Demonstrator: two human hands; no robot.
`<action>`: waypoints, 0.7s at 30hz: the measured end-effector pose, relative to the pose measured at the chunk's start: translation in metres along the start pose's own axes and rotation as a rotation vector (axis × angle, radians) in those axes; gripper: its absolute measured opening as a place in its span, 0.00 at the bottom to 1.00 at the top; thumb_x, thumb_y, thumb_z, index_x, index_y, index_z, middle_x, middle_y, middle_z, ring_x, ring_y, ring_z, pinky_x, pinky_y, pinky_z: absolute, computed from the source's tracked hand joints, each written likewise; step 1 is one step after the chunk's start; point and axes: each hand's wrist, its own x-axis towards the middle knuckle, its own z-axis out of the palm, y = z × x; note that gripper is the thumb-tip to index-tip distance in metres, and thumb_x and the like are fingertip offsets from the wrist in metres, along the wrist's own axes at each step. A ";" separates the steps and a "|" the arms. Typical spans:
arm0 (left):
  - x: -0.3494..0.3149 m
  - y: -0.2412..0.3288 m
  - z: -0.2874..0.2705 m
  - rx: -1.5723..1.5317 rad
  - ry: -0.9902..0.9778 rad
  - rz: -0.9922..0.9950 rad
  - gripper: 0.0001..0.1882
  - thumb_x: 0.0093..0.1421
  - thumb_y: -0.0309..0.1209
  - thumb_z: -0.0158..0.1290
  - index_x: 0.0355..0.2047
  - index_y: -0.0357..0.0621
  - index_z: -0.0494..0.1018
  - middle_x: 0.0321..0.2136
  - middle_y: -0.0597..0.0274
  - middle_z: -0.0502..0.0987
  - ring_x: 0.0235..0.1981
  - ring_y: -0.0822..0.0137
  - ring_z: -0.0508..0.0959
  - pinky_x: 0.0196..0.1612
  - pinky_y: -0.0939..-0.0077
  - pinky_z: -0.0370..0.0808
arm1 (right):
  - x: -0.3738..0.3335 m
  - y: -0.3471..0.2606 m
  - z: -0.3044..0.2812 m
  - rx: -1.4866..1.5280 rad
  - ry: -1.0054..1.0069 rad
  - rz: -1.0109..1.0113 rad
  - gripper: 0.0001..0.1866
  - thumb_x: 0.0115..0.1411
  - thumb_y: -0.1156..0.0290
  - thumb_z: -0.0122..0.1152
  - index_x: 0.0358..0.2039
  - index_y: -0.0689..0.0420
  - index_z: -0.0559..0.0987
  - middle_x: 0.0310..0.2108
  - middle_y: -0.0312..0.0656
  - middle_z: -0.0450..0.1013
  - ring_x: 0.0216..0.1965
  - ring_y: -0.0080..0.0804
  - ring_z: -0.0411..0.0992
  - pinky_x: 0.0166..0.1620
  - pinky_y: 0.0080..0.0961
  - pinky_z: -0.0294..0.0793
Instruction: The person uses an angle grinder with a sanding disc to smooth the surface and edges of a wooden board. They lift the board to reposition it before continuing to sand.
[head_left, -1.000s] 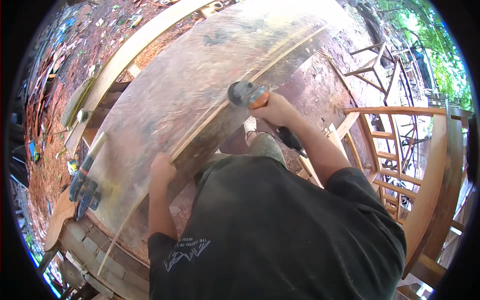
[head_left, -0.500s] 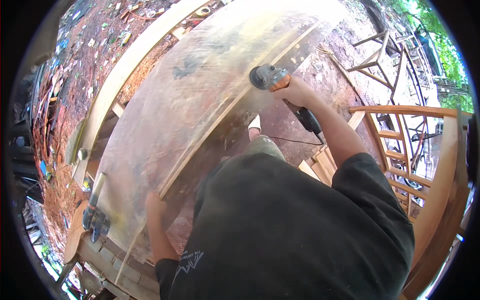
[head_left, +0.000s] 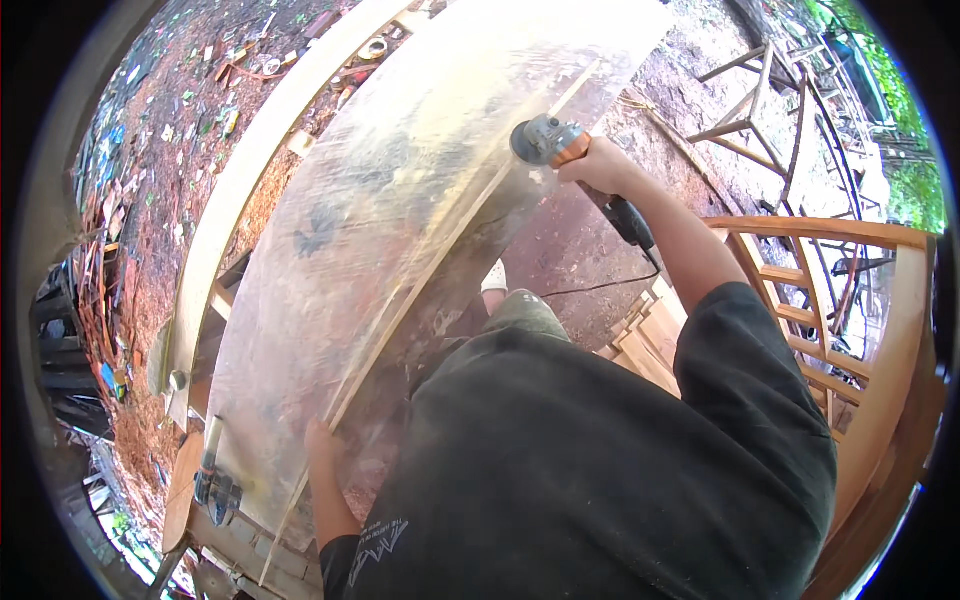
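A slim wooden strip (head_left: 470, 222) lies lengthwise on the tabletop (head_left: 280, 330), near the edge on the person's side. The right hand (head_left: 610, 168) wraps around an angle grinder (head_left: 547, 140), its disc at the strip. The left hand (head_left: 320, 440) is at the strip lower down; its finger grip cannot be told. A dark power tool (head_left: 216, 492) lies at the table's lower left corner.

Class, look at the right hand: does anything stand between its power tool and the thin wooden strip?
Nothing visible does: the right hand holds the angle grinder with its disc at the thin wooden strip, and the left hand is away from the disc.
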 end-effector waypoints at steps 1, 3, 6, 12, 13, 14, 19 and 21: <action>0.003 -0.006 0.008 0.024 0.003 0.006 0.11 0.51 0.27 0.55 0.32 0.35 0.82 0.41 0.39 0.79 0.44 0.39 0.79 0.49 0.50 0.77 | 0.010 0.006 -0.009 0.024 0.006 0.010 0.21 0.44 0.62 0.72 0.36 0.63 0.82 0.27 0.43 0.79 0.30 0.32 0.78 0.35 0.29 0.76; 0.009 -0.009 0.012 0.025 -0.001 -0.011 0.11 0.51 0.27 0.55 0.32 0.35 0.82 0.41 0.39 0.79 0.44 0.39 0.79 0.49 0.50 0.77 | 0.033 0.028 -0.029 0.013 0.049 -0.016 0.21 0.44 0.62 0.72 0.36 0.62 0.83 0.27 0.42 0.79 0.30 0.32 0.78 0.35 0.29 0.76; 0.002 -0.034 0.038 0.020 0.068 -0.043 0.11 0.50 0.27 0.56 0.32 0.36 0.81 0.40 0.41 0.79 0.44 0.40 0.79 0.48 0.50 0.77 | 0.064 0.038 -0.059 0.010 0.084 -0.060 0.22 0.43 0.61 0.73 0.36 0.62 0.83 0.29 0.43 0.79 0.32 0.32 0.78 0.37 0.29 0.76; 0.007 -0.017 0.023 0.040 0.059 -0.054 0.11 0.50 0.28 0.56 0.33 0.38 0.81 0.37 0.44 0.79 0.42 0.40 0.79 0.46 0.50 0.78 | 0.118 0.080 -0.114 0.009 0.137 -0.040 0.23 0.41 0.59 0.75 0.34 0.63 0.83 0.31 0.43 0.79 0.33 0.33 0.77 0.38 0.30 0.76; 0.006 -0.016 0.021 0.050 0.044 -0.051 0.10 0.50 0.28 0.56 0.33 0.38 0.81 0.37 0.45 0.79 0.41 0.40 0.80 0.45 0.50 0.78 | 0.125 0.085 -0.123 0.019 0.121 0.002 0.23 0.41 0.58 0.75 0.34 0.62 0.84 0.31 0.44 0.80 0.34 0.33 0.77 0.38 0.30 0.76; 0.004 -0.015 0.019 0.049 0.048 -0.057 0.10 0.50 0.28 0.56 0.33 0.38 0.81 0.37 0.45 0.79 0.41 0.40 0.80 0.45 0.50 0.78 | 0.132 0.089 -0.126 0.020 0.118 -0.005 0.23 0.41 0.58 0.75 0.34 0.62 0.84 0.31 0.44 0.80 0.34 0.33 0.77 0.38 0.30 0.76; 0.003 -0.002 -0.001 0.002 -0.050 -0.147 0.09 0.52 0.28 0.57 0.32 0.38 0.81 0.39 0.42 0.79 0.42 0.40 0.80 0.46 0.49 0.78 | 0.153 0.097 -0.163 0.128 0.198 -0.016 0.20 0.44 0.63 0.74 0.36 0.61 0.85 0.31 0.39 0.78 0.33 0.28 0.75 0.37 0.28 0.74; -0.003 0.006 -0.010 -0.026 -0.040 -0.145 0.09 0.52 0.28 0.56 0.33 0.37 0.80 0.39 0.41 0.79 0.43 0.39 0.80 0.47 0.48 0.78 | 0.158 0.086 -0.167 0.196 0.271 0.013 0.10 0.49 0.66 0.71 0.32 0.56 0.84 0.25 0.31 0.73 0.26 0.22 0.69 0.30 0.25 0.67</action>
